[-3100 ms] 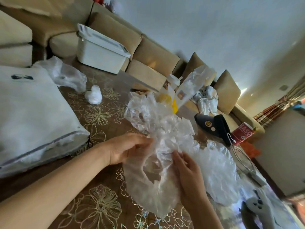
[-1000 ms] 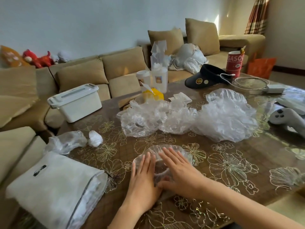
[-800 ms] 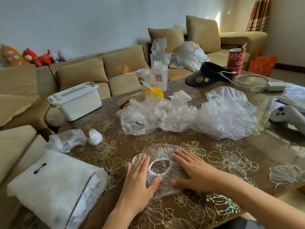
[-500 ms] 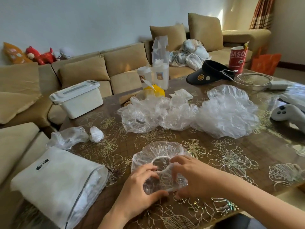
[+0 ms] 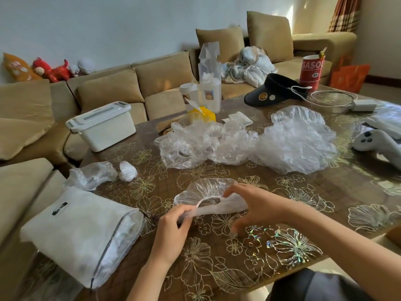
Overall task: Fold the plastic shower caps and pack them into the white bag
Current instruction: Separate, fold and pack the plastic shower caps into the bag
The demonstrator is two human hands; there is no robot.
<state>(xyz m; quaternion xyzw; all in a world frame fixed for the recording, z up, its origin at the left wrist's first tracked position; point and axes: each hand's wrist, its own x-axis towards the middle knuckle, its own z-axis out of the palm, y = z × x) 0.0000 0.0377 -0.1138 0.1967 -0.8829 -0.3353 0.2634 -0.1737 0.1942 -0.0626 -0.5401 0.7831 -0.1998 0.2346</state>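
Observation:
A clear plastic shower cap point(image 5: 208, 190) lies on the table in front of me, its near half lifted and doubled over. My left hand point(image 5: 173, 229) pinches the cap's near-left edge. My right hand point(image 5: 258, 205) rests on its right side, fingers spread over the folded plastic. The white bag point(image 5: 73, 231) lies on its side at the table's left edge, its open zip mouth facing the cap. A heap of loose shower caps point(image 5: 249, 142) sits across the middle of the table. Two small rolled plastic bundles point(image 5: 128, 171) lie above the bag.
A white lidded box point(image 5: 102, 124) stands on the sofa seat at the back left. On the flowered table point(image 5: 303, 203) are bottles in plastic point(image 5: 209, 88), a black visor point(image 5: 273, 90), a red can point(image 5: 311, 70), a charger cable point(image 5: 334, 98) and a white controller point(image 5: 373, 140).
The view swung from the sofa end to the table. The cap went from held up to pressed flat under both palms, and now its near edge is lifted and folded over.

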